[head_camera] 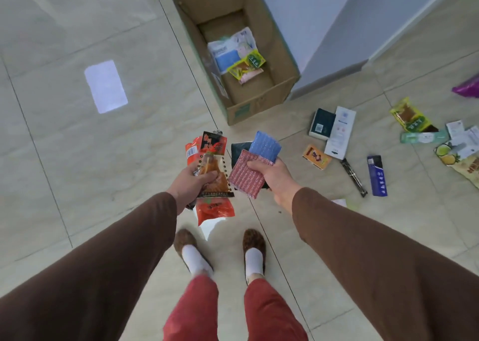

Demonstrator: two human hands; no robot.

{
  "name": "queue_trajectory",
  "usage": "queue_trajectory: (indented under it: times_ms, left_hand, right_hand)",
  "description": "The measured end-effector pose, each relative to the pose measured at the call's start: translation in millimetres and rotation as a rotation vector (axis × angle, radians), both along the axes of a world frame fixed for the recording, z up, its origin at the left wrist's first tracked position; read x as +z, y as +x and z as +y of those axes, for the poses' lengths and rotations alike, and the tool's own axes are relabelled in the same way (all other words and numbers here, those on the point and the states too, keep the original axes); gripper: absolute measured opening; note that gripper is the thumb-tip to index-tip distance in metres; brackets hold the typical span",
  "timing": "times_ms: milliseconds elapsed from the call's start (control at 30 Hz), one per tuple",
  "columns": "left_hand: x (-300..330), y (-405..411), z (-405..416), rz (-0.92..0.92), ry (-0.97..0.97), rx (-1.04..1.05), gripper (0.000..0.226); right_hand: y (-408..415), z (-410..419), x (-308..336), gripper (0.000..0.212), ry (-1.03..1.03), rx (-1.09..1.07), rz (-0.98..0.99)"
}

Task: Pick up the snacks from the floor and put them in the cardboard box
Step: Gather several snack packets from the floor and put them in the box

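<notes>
Beige tiled floor (103, 159), open cardboard box (282, 55) at 12 o'clock, few packets (241, 55) lying inside. Left hand (191, 182) grasping bunch of red-orange snack packets (211, 164). Right hand (269, 175) grasping red pad (246, 175), blue pad (267, 145), dark packet behind. More snacks scattered on floor at 3 o'clock: orange box (316, 156), dark blue packet (377, 175), yellow-green packet (412, 115). Slippered feet (254, 252) at 6 o'clock.

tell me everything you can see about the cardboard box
The cardboard box is plain brown, corrugated by its look, standing upright and open-topped on the tiled floor against a pale grey cabinet. A green printed patch marks its near outer wall. A few packets lie on its bottom: white, blue, yellow-green, pink. Neither hand touches it.
</notes>
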State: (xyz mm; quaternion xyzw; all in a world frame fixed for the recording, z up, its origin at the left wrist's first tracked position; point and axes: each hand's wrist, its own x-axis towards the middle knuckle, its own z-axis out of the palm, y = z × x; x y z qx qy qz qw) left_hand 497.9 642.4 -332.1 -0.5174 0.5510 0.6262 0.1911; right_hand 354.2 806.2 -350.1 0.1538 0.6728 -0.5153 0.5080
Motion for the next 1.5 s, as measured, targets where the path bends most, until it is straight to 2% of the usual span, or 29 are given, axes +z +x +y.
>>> queue_trajectory:
  times_ms: [300,433,567,767,1000,1167,1267,1333,1367,1500]
  left_hand:
    - [5,-79,-160,0.044,0.020,-0.149,0.051]
    - [10,-121,-219,0.060,0.018,-0.255,0.073]
    - [16,-175,-258,0.054,0.010,-0.361,0.103]
    - [5,-268,-293,0.056,-0.010,-0.451,0.110]
    - [-24,-376,-324,0.080,-0.043,-0.575,0.115]
    - [-51,-436,-336,0.117,-0.254,-0.800,0.119]
    - [-61,-458,-337,0.108,-0.314,-0.956,0.117]
    - [-65,-464,-338,0.114,-0.401,-1.043,0.109]
    - [-65,-465,-339,0.123,-0.436,-1.074,0.106]
    - [-64,-449,-348,0.164,-0.473,-1.154,0.082]
  right_hand:
    - [-40,-138,14,0.046,0.026,-0.168,-0.005]
    - [-61,-183,22,0.040,0.013,-0.262,-0.010]
    - [-88,-212,22,0.038,-0.011,-0.375,-0.027]
    - [-138,-241,4,0.035,-0.003,-0.553,-0.036]
    - [-196,-260,-30,0.049,0.072,-0.791,-0.042]
    - [-223,-280,-52,0.060,0.139,-0.899,-0.015]
    - [-231,-287,-66,0.082,0.186,-0.895,0.002]
    - [-232,-290,-70,0.095,0.316,-0.848,0.047]
    - [-231,-292,-64,0.087,0.381,-0.814,0.067]
    - [-212,-297,-56,0.022,0.537,-0.756,0.108]
